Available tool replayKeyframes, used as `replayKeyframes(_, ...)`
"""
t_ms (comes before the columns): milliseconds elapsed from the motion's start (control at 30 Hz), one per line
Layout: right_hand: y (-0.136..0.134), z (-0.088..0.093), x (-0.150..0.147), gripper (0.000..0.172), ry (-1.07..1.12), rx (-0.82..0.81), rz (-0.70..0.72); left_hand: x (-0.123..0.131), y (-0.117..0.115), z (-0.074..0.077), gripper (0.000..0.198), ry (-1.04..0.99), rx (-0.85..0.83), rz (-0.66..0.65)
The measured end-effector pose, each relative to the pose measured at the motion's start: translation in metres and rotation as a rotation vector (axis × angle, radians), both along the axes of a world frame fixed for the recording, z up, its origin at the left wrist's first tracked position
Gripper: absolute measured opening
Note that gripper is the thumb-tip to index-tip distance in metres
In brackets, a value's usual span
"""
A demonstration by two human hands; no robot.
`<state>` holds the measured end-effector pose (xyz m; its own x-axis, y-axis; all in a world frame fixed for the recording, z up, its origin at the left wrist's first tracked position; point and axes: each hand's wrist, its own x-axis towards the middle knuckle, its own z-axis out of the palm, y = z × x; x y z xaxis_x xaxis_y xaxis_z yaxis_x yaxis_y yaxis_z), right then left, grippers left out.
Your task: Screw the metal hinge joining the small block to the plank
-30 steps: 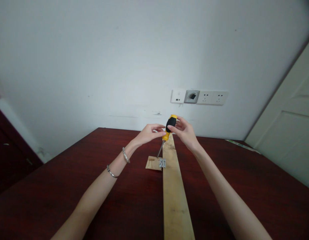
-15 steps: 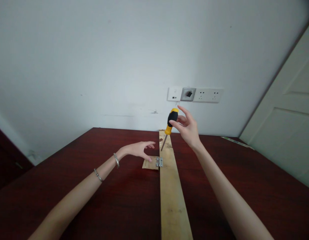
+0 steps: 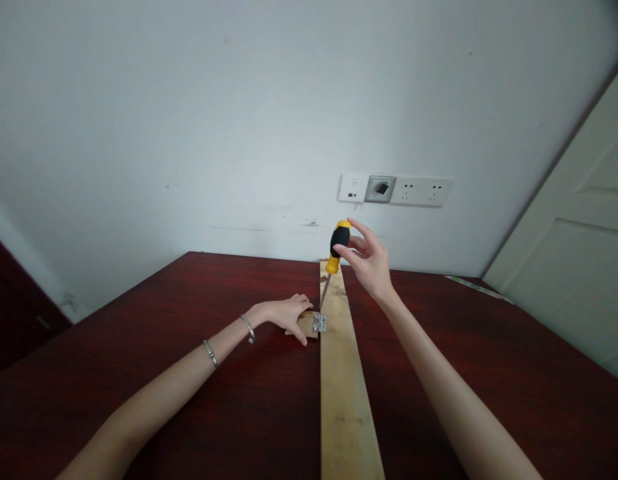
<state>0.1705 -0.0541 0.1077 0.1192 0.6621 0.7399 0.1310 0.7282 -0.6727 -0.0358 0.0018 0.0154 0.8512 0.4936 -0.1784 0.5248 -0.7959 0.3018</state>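
Observation:
My right hand (image 3: pixel 369 260) grips a screwdriver (image 3: pixel 339 239) by its yellow-and-black handle, thumb on one side and fingers on the other. The screwdriver leans, its shaft pointing down to a metal hinge (image 3: pixel 319 323); whether the tip touches the hinge I cannot tell. This hinge spans the joint between a long wooden plank (image 3: pixel 343 400) and a small wooden piece (image 3: pixel 307 324) to its left. My left hand (image 3: pixel 289 315) rests over the small piece, thumb at its near edge and fingers at its far edge, covering part of it.
The plank runs from the near edge across the dark red tabletop (image 3: pixel 229 407) towards the white wall. Sockets (image 3: pixel 421 191) line the wall above the table. A thin printed strip (image 3: pixel 479 288) lies at the far right, by a white panelled door (image 3: pixel 589 267).
My left hand has come down and right onto the small wooden piece, closing around its edges. The screwdriver has moved slightly down and left, its tip now close to the hinge.

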Motion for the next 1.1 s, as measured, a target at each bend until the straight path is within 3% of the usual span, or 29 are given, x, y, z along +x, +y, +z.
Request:
replayKeyframes(200,0.000,-0.002,-0.004,0.061,0.003,0.004,0.004,0.000,0.002,-0.005,0.077,-0.042,0.031,-0.012)
replayKeyframes(567,0.005,-0.009,-0.005,0.060,-0.037,-0.015,0.000,-0.001,0.001,-0.004,0.074,-0.052,0.101,-0.045)
replayKeyframes(1100,0.011,-0.018,-0.012,0.059,-0.073,0.004,0.026,0.005,-0.011,0.014,0.070,0.036,0.225,-0.041)
